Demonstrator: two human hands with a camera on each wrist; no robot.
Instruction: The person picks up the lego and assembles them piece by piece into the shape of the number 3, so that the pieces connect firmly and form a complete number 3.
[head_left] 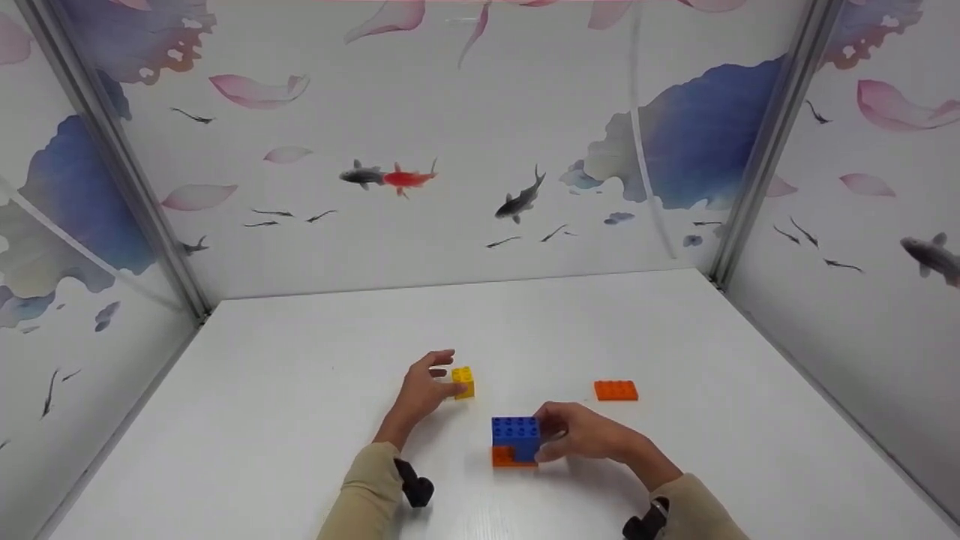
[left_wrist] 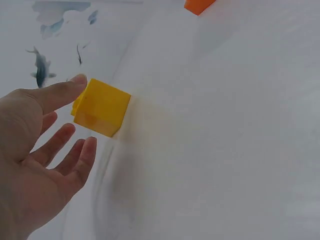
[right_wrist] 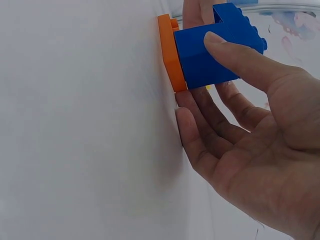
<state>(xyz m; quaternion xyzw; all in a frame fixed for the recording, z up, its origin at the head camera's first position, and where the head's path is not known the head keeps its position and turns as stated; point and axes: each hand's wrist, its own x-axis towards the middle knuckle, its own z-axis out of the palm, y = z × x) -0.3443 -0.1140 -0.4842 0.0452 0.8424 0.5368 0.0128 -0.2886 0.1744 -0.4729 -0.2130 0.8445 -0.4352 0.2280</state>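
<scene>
Head view places the blue block (head_left: pixel 514 427) near the middle of the white table (head_left: pixel 300 420), resting on an orange plate (head_left: pixel 502 457) that juts out beneath the block's notched left end. The right hand (head_left: pixel 589 433) grips the blue block, thumb against one side and fingers behind; the right wrist view shows the thumb lying on the blue face. Whether the studs (right_wrist: pixel 264 44) carry any lettering is too small to tell.

Farther back and to the left, a yellow block (head_left: pixel 466 379) stands upright. The left hand (head_left: pixel 418 390) is beside it, loosely spread, its thumb at the block and the other fingers apart from it; I cannot tell whether the thumb presses.

A second orange plate (head_left: pixel 616 391) lies flat, well to the right of the yellow block. Beige sleeves (head_left: pixel 367 487) cover both forearms. Behind, a white panel (head_left: pixel 450 255) carries printed fish, pink petals and blue shapes.
</scene>
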